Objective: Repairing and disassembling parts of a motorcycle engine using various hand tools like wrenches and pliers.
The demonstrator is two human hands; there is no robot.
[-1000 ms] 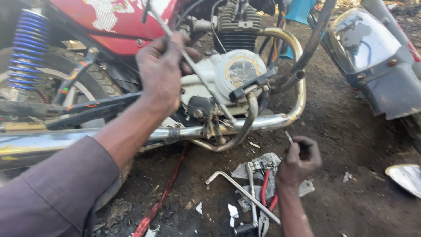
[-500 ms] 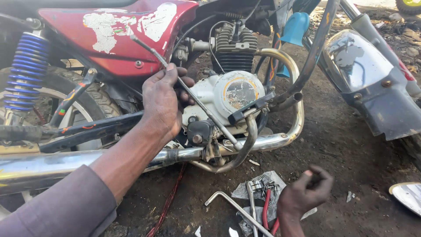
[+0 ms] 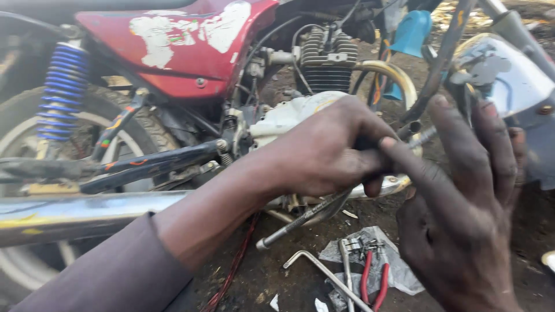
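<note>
Gripping one long metal rod [image 3: 306,216] in my closed left hand [image 3: 324,150], right hand [image 3: 462,196] spread open alongside, one motorcycle engine [image 3: 289,115] close behind, pliers [image 3: 373,280] on the ground below.

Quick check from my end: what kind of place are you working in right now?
Probably an open-air, roadside-style repair spot: a motorcycle stands on bare dirt ground, and red-handled pliers lie loose on a rag.

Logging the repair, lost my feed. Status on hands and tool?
Left hand gripping long metal rod by engine. Right hand open, fingers spread, touching left. Pliers on ground.
</note>
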